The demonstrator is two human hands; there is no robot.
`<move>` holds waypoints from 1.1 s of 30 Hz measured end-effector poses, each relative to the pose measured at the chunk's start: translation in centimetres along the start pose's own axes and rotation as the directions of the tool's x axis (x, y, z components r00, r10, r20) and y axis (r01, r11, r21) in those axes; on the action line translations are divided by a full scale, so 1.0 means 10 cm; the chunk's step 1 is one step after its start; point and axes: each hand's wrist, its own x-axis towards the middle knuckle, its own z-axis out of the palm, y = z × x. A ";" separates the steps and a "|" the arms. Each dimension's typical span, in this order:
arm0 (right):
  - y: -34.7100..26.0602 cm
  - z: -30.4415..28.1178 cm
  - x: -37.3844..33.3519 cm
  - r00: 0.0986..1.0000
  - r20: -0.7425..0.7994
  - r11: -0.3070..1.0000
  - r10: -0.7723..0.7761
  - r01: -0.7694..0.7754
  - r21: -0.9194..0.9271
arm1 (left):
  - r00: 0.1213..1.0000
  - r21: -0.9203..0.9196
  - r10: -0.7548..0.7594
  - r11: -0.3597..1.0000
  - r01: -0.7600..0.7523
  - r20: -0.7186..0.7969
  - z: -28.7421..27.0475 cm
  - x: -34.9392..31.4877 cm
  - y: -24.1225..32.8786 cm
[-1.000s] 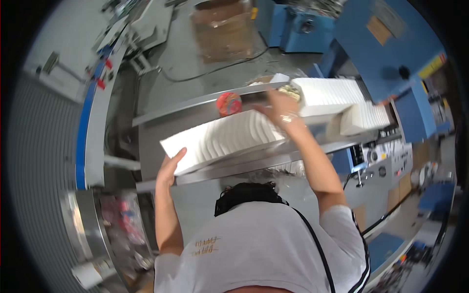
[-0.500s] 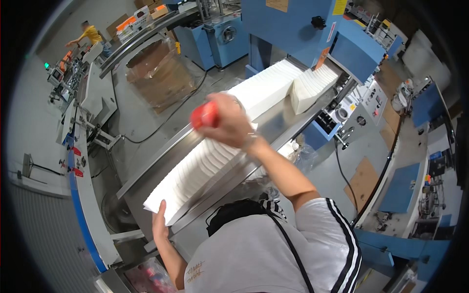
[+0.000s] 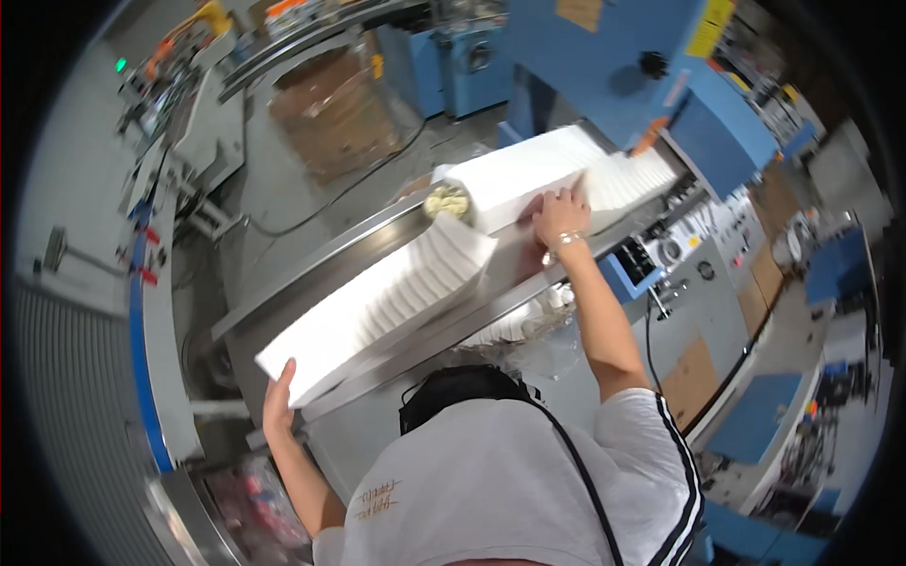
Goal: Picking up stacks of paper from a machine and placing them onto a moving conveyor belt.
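A long stack of white folded sheets (image 3: 377, 297) lies along a metal trough, its far end fanned and leaning. At its near-left end my left hand (image 3: 279, 398) cups the stack, thumb on the top edge, other fingers mostly hidden. My right hand (image 3: 564, 219), with a bracelet at the wrist, reaches to the front side of a second white stack (image 3: 533, 174). Its fingers are stretched out, and I see nothing held in them. Farther right, a third white stack (image 3: 628, 181) fans out below the blue machine (image 3: 604, 57). A round, cream-coloured thing (image 3: 445, 201) sits between the first two stacks.
A metal rail (image 3: 302, 278) edges the trough's far side. Clear plastic with white pieces (image 3: 528, 325) lies below its near side. A large cardboard box (image 3: 330, 118) stands beyond, near a black cable (image 3: 368, 193) on the floor. A person in yellow (image 3: 212, 17) is far left.
My right hand has moved right from above the gap to the second stack; the red object it held is out of sight. The view has shifted, and my left hand stays at the first stack's end.
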 end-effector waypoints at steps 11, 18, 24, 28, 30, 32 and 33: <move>-0.90 0.25 0.04 0.718 0.340 0.584 -0.607 0.113 0.804 | 0.998 0.044 0.056 0.997 -0.056 0.014 0.09 -0.09 0.12; -1.15 0.34 -0.35 0.482 0.388 0.495 -0.785 0.114 0.861 | 0.987 0.093 0.050 0.994 -0.065 0.155 -0.11 -0.07 0.32; -0.97 0.27 -0.42 0.496 0.638 0.354 -0.589 -0.552 0.755 | 0.985 0.050 -0.141 0.989 0.137 0.097 -0.67 0.18 0.09; -1.00 0.40 -0.55 0.560 0.668 0.490 -0.491 -0.457 0.743 | 0.949 0.168 -0.213 0.970 0.177 0.232 -0.29 0.10 0.39; -1.11 0.33 -0.65 0.578 0.658 0.543 -0.483 -0.392 0.743 | 0.958 0.264 -0.192 0.955 0.133 0.213 -0.08 0.04 0.51; -1.07 0.32 -0.58 0.476 0.717 0.478 -0.510 -0.536 0.696 | 0.975 0.265 -0.117 0.962 0.065 0.189 -0.10 0.10 0.46; -1.04 0.33 -0.55 0.429 0.724 0.451 -0.540 -0.579 0.679 | 0.979 0.246 -0.112 0.967 0.068 0.171 -0.12 0.08 0.49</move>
